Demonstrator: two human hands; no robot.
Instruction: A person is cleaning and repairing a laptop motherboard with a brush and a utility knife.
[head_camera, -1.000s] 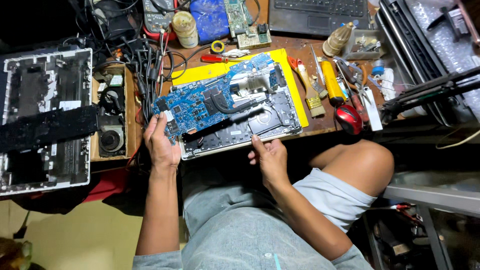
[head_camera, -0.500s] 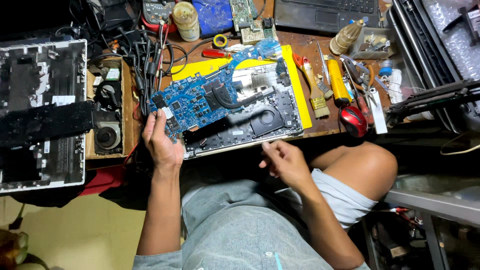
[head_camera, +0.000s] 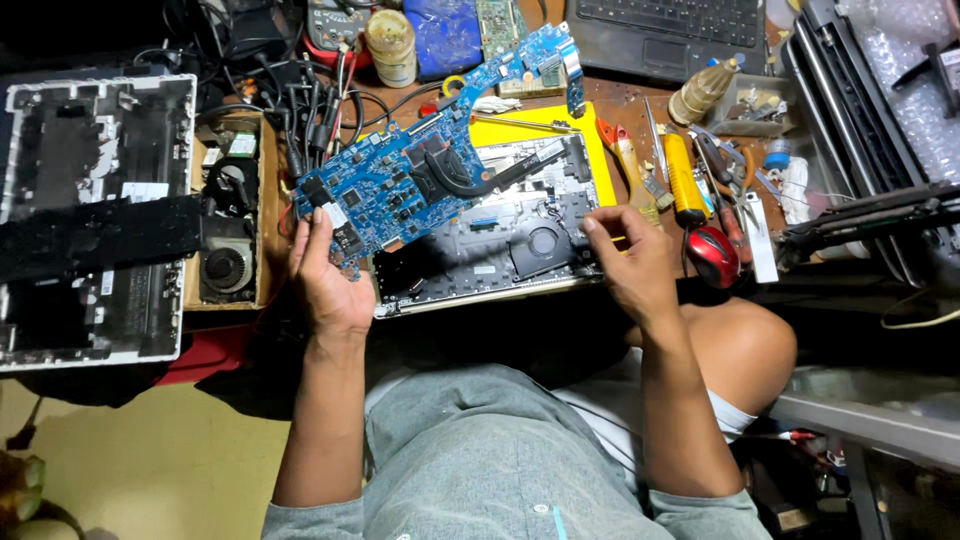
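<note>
A long blue circuit board with a dark heat pipe is lifted at a tilt above an opened grey laptop base. My left hand grips the board's near left corner. My right hand hovers at the laptop base's right edge, fingers pinched together; whether anything small is between them cannot be seen. A round fan sits in the base under the board. A yellow mat lies beneath the laptop.
Another stripped laptop shell lies at the left beside a wooden box with fans. Screwdrivers and pliers, a red mouse, a glue bottle, a black laptop and tangled cables crowd the bench.
My left hand has raised the blue board higher and swung it toward the far right. My right hand has moved from the laptop's near edge to its right side.
</note>
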